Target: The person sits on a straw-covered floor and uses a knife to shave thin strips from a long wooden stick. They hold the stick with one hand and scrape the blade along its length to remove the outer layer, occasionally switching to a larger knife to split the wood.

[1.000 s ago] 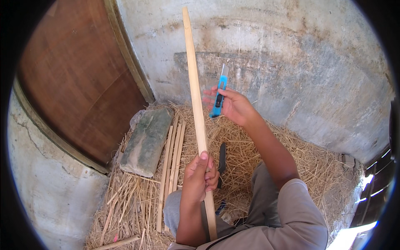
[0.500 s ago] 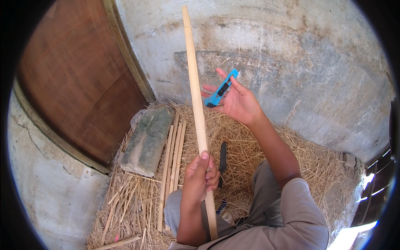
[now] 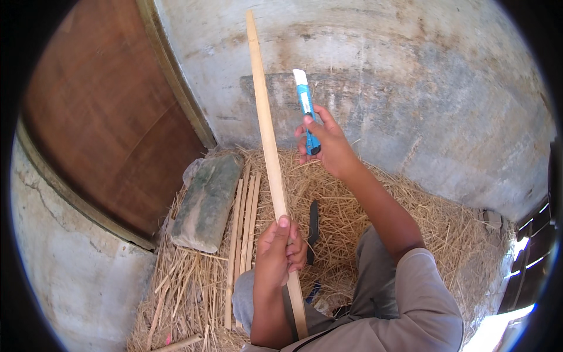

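Observation:
My left hand (image 3: pixel 280 249) is closed around a long pale strip of wood or bamboo (image 3: pixel 267 129). The strip stands nearly upright, its narrowed end toward the wall and its lower end by my lap. To the right of it, my right hand (image 3: pixel 324 141) grips a blue box cutter (image 3: pixel 306 105) with the thumb on its side. The cutter's blade is out, points up and looks bright white; it is apart from the strip.
A greenish-grey block (image 3: pixel 208 202) lies on straw (image 3: pixel 340 205) at the left, beside several thin strips (image 3: pixel 241 234). A dark, flat tool (image 3: pixel 314 229) rests between my legs. A brown door (image 3: pixel 111 117) and a stained concrete wall (image 3: pixel 410 88) stand ahead.
My right hand has turned the box cutter from lying slanted across open fingers to a closed hold, with its blade pointing up. The strip's top has shifted slightly left.

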The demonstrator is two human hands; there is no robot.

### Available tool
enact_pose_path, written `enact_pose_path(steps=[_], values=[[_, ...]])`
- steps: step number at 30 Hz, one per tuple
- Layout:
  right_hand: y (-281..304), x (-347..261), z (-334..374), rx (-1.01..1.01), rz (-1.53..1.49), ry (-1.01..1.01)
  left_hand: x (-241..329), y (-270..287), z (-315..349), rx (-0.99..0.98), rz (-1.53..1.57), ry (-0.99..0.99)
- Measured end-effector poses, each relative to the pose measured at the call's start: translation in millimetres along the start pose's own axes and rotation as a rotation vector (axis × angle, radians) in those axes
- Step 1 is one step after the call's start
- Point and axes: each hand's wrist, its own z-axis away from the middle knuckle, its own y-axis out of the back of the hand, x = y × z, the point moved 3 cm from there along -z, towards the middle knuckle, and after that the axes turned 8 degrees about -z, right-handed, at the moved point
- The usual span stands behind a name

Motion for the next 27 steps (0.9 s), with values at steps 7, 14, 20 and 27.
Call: enact_pose_path(steps=[7, 14, 20, 27], values=[[-3.1, 6.6, 8.0, -0.074, 0.984, 0.638, 0.5, -1.3, 0.2, 0.007, -0.023, 0.006], [-15.4, -2.8, 20.4, -0.061, 1.328, 0.513, 1.3, -1.4, 0.4, 0.014, -0.044, 0.004], [-7.2, -0.4, 17.8, -0.071, 1.181, 0.612, 1.4, -3.3, -0.3, 0.035, -0.071, 0.012], [2.4, 5.6, 11.2, -0.01, 1.042, 0.741, -3.5, -2.9, -1.4, 0.047, -0.072, -0.006]])
